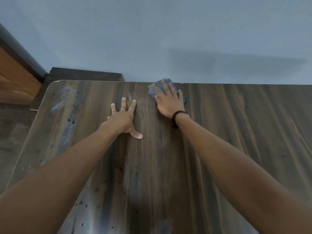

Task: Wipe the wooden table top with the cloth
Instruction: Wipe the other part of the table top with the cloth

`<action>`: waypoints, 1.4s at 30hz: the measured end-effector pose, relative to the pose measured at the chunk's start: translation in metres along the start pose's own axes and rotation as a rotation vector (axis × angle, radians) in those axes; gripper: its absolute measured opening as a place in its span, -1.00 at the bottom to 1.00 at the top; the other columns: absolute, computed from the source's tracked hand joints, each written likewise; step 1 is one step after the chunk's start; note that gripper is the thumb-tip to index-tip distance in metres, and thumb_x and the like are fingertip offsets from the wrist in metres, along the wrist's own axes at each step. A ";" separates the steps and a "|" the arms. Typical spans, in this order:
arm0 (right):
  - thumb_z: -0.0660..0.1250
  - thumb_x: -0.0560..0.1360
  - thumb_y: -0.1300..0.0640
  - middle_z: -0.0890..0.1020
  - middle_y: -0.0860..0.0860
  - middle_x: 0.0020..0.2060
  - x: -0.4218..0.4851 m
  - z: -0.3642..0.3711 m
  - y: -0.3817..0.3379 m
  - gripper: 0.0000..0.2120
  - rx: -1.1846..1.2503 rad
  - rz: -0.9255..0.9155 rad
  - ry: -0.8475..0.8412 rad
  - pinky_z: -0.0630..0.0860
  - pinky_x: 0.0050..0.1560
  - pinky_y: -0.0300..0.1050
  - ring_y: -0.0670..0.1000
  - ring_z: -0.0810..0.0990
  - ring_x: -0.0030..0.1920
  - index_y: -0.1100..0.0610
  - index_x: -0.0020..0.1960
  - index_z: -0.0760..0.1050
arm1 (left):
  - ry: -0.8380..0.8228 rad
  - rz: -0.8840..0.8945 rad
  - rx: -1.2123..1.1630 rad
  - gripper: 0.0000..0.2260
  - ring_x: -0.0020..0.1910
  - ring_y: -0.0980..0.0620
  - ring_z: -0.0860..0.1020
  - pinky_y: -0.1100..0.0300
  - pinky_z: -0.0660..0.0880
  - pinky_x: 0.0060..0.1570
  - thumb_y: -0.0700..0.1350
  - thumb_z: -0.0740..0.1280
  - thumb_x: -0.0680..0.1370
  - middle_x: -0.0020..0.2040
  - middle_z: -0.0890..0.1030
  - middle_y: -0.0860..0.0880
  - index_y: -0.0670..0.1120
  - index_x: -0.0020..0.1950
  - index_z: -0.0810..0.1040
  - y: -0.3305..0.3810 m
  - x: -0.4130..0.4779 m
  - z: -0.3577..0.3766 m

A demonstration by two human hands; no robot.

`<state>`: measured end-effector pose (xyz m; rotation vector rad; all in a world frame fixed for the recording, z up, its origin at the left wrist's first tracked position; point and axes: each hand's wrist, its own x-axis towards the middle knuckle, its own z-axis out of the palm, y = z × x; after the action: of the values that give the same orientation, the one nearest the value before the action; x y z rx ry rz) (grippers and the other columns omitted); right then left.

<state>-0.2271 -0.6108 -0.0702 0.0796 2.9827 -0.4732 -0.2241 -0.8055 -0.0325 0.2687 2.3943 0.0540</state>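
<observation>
Right hand (pixel 168 101) flat, fingers straight, presses blue cloth (pixel 157 88) at table (pixel 236 132) far edge; left hand (pixel 124 118) splayed on table nearby. Cloth looks soft, light; best held under palm, likely bunches.

Cloth (pixel 154 90) mostly covered by the right hand (pixel 168 103) — only blurred blue edges show. Hand's far outline smeared too. Table top (pixel 244 132) cut by right and bottom edges. Left forearm (pixel 67 166) and right forearm (pixel 236 157) run off the bottom — elbows unseen.
</observation>
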 end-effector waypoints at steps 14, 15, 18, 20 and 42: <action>-0.07 0.69 -0.08 -0.09 -0.18 0.62 -0.046 0.005 0.003 -0.52 0.082 0.122 0.010 -0.25 0.53 0.12 -0.04 -0.16 0.61 -0.31 0.58 -0.02 | 0.044 0.059 -0.009 0.32 0.49 -0.35 -0.32 -0.37 0.03 0.40 0.28 0.58 0.16 0.55 -0.40 -0.03 0.13 0.54 -0.37 -0.008 0.005 0.002; -0.07 0.69 -0.08 -0.10 -0.16 0.62 -0.052 0.010 -0.002 -0.52 0.073 0.132 0.025 -0.26 0.52 0.13 -0.03 -0.17 0.61 -0.31 0.58 -0.03 | 0.048 0.061 -0.010 0.33 0.49 -0.36 -0.31 -0.38 0.04 0.39 0.29 0.58 0.14 0.55 -0.39 -0.03 0.14 0.54 -0.36 -0.009 0.005 0.003; -0.08 0.69 -0.11 -0.09 -0.19 0.62 -0.087 0.023 -0.006 -0.53 0.001 -0.012 0.033 -0.22 0.53 0.12 -0.04 -0.16 0.61 -0.34 0.57 -0.05 | 0.088 0.101 -0.010 0.32 0.50 -0.35 -0.29 -0.35 0.06 0.40 0.31 0.57 0.13 0.56 -0.36 -0.03 0.12 0.56 -0.33 -0.014 0.005 0.006; -0.08 0.69 -0.11 -0.08 -0.20 0.62 -0.093 0.017 0.001 -0.54 0.005 0.014 0.029 -0.19 0.55 0.11 -0.05 -0.14 0.61 -0.36 0.57 -0.04 | 0.095 0.116 -0.001 0.31 0.50 -0.35 -0.29 -0.33 0.04 0.41 0.31 0.56 0.15 0.57 -0.35 -0.05 0.09 0.57 -0.31 -0.015 0.001 0.005; -0.04 0.67 -0.09 0.08 -0.16 0.61 -0.235 0.064 -0.051 -0.53 -0.061 -0.007 0.141 0.02 0.53 0.16 -0.01 0.03 0.61 -0.32 0.56 0.05 | 0.243 0.274 0.228 -0.12 0.54 -0.28 0.03 -0.15 0.20 0.41 0.06 0.53 0.41 0.60 0.05 -0.13 -0.11 0.58 0.12 -0.043 -0.041 0.014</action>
<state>0.0096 -0.6873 -0.0854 0.1005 3.1335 -0.3931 -0.1924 -0.8570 -0.0207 0.7344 2.5891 -0.0644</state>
